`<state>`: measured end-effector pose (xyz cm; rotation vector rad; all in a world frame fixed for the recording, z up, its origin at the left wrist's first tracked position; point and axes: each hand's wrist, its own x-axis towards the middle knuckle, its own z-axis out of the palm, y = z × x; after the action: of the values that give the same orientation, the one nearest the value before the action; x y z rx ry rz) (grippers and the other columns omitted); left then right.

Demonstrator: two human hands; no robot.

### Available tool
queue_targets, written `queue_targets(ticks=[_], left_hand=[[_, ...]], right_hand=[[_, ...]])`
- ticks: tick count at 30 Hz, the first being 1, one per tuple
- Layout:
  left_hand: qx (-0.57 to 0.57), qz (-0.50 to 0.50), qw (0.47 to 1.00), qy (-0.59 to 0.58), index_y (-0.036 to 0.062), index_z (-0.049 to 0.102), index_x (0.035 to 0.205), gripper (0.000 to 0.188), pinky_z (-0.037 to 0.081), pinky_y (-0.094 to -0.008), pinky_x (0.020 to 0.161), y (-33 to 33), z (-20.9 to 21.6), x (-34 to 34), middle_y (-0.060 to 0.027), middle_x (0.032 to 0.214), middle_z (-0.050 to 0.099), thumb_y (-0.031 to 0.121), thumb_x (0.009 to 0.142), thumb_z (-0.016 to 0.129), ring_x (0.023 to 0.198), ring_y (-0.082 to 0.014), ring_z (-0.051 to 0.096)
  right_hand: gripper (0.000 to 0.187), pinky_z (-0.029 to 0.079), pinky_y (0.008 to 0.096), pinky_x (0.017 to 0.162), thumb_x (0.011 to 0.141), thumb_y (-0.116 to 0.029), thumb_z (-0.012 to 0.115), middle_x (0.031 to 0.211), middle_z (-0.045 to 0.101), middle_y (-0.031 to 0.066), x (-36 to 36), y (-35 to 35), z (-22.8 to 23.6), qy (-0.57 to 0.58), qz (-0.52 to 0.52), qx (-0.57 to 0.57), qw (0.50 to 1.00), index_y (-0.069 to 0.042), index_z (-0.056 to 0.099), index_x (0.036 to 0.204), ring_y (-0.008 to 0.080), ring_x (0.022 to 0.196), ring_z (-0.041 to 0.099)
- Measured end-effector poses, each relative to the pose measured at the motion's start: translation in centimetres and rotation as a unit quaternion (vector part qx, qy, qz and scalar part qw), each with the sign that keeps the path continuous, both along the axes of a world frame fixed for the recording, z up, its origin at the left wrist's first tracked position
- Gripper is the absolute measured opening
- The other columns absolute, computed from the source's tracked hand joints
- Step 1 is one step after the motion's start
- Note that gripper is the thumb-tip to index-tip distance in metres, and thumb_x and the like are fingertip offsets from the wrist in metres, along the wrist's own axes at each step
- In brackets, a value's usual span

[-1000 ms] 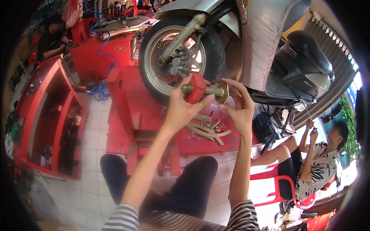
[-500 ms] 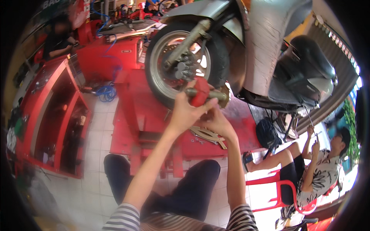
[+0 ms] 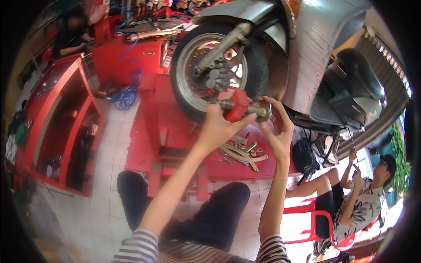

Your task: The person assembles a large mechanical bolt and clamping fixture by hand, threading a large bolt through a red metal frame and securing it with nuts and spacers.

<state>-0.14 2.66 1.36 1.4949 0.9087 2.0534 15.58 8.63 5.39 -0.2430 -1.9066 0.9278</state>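
In front of the scooter's front wheel [image 3: 176,72], my left hand [image 3: 214,131] is closed around a red metal block [image 3: 237,106] with a thick threaded bolt [image 3: 252,110] through it. The threaded end pokes out left of the block. On the right, the bolt ends in a round brass-coloured disc [image 3: 265,111]. My right hand [image 3: 279,138] has its thumb and fingers curled about that disc. Some of its fingertips are hidden behind the disc.
Curved metal pieces [image 3: 243,154] and small bolts lie on the red lift platform [image 3: 175,131]. A red cabinet [image 3: 57,136] and blue hose [image 3: 125,100] are at left. One person [image 3: 359,197] sits on a red chair at right; another [image 3: 70,39] is far left.
My right hand has moved from beneath the bolt to its right end, and its fingers have spread around the disc. My left hand keeps the red block. The view has shifted slightly.
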Motion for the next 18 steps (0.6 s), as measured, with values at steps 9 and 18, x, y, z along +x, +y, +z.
queue_targets(ticks=[9,18], left_hand=[[-0.031,-0.016,0.999,-0.037,-0.0025,0.062,0.11,0.033,0.051,-0.0279,0.085,-0.4,0.0,-0.1,-0.0064,0.102,0.068,0.007,0.082,0.077,0.092,-0.0108,0.063],[-0.018,0.009,1.0,0.013,-0.0017,0.062,0.111,0.034,0.05,-0.0293,0.088,-0.4,0.3,-0.3,-0.0077,0.103,0.068,0.008,0.082,0.077,0.095,-0.0126,0.063]], right_hand=[[0.048,0.051,0.029,0.064,0.099,-0.045,0.046,0.1,0.067,0.0078,-3.6,2.4,-1.0,-0.068,0.02,-0.338,0.939,-0.006,0.056,0.125,0.0159,0.072,0.065],[0.073,0.048,0.0384,0.101,0.075,0.013,0.069,0.136,0.05,0.0129,-3.0,1.0,-10.4,0.03,0.044,-0.185,0.981,-0.004,0.04,0.14,0.024,0.126,0.051]])
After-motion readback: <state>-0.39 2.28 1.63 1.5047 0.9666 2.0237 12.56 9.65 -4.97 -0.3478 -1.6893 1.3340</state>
